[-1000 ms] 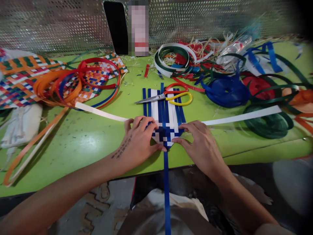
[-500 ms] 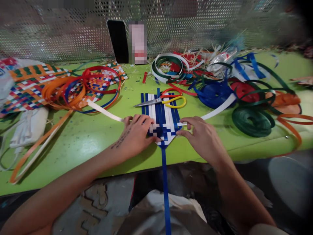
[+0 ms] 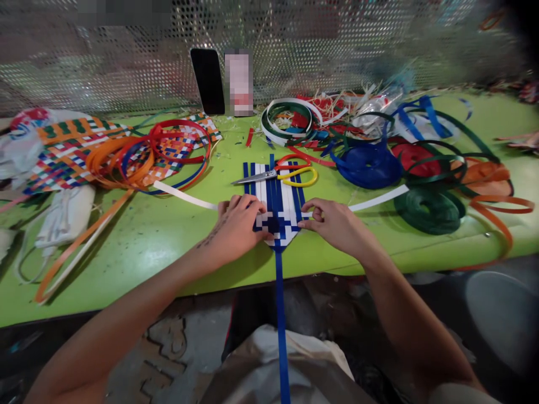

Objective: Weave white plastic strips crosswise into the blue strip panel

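Observation:
A woven piece of blue and white plastic strips point(image 3: 277, 225) lies near the table's front edge, its pointed end toward me. My left hand point(image 3: 236, 227) is closed over its left edge, thumb at the lower corner. At the right edge my right hand point(image 3: 339, 225) pinches where a white strip point(image 3: 381, 199) comes out. White strip ends stick out past both hands. From the pointed end a blue strip point(image 3: 280, 314) hangs over the edge to my lap. Scissors point(image 3: 263, 177) with red and yellow handles rest across the upright strips, blades together.
To the left are orange strip loops point(image 3: 101, 160), a multicoloured woven piece point(image 3: 63, 140) and a white power strip point(image 3: 67, 216). Blue point(image 3: 366, 164) and green point(image 3: 429, 209) strip rolls sit at the right. A dark phone point(image 3: 208, 81) leans against the perforated metal panel point(image 3: 320, 50).
My right hand has shifted slightly left, its fingers closer together at the weave's edge. The left hand stays at the left edge. The whole view has shifted a little.

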The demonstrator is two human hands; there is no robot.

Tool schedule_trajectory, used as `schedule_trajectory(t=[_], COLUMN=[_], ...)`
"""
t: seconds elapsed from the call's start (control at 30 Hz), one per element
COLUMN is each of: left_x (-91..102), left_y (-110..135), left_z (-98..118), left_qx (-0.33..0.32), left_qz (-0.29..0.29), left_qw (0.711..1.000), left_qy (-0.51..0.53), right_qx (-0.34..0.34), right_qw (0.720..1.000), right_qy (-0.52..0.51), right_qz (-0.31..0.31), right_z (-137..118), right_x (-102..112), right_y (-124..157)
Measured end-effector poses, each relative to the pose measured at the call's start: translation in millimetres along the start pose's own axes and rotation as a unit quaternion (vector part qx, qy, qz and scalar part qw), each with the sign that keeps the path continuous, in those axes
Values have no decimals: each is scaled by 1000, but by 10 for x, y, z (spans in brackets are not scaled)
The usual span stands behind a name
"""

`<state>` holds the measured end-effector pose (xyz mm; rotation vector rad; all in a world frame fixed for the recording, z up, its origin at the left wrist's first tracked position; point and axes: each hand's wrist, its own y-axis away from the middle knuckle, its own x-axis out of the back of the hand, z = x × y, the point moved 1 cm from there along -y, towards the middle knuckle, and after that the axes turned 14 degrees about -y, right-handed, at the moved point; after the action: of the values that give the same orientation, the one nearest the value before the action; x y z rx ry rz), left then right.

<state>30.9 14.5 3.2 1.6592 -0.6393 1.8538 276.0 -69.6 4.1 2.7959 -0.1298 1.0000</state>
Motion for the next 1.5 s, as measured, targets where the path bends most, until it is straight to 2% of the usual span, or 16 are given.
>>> schedule_trajectory(t=[0.23, 0.4, 0.6, 0.9, 1.13, 1.5], left_x=[26, 56, 34, 43, 4, -36], left_y=[26, 4, 28, 129, 199, 231], left_z=[3, -11, 15, 101, 117, 116], left_qx=[21, 17, 16, 27, 25, 18], left_qz=[26, 23, 48, 74, 102, 89], left_qw=[999, 999, 997, 995, 991, 994], left_qy=[-33, -36, -56, -65, -78, -57], right_qx=[15, 5, 6, 17, 2, 80], right_qw=[1000, 1000, 1000, 1000, 998, 980], right_qy=[12, 7, -3, -17, 13, 113], right_qz=[5, -9, -13, 11, 56, 141], right_z=[-2, 7, 4, 39, 24, 60], right_x=[-2, 2, 2, -64, -151, -368], right_y=[4, -15, -6, 49, 137, 377])
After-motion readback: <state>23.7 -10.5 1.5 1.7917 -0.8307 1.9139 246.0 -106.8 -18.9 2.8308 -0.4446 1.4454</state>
